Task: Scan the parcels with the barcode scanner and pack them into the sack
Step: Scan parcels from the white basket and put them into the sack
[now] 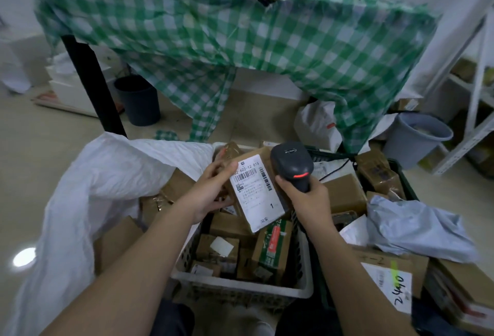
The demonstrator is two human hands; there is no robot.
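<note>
My left hand [211, 191] grips a brown cardboard parcel [256, 191] by its left edge, its white shipping label with barcodes facing me. My right hand [304, 196] holds the dark grey barcode scanner [292, 163] by its handle, the head just right of the label's top corner and a red light showing on it. Both are held above a white plastic basket [240, 286] with several brown parcels inside. The white sack [107, 175] lies open at the left, with cardboard boxes in its mouth.
A dark crate [401, 175] at the right holds more boxes and a grey poly mailer [417, 228]. A box marked 2440 [387, 282] sits at lower right. Behind stands a table with a green checked cloth [240, 41], two bins [139, 100] [417, 138] and white shelving [475, 95].
</note>
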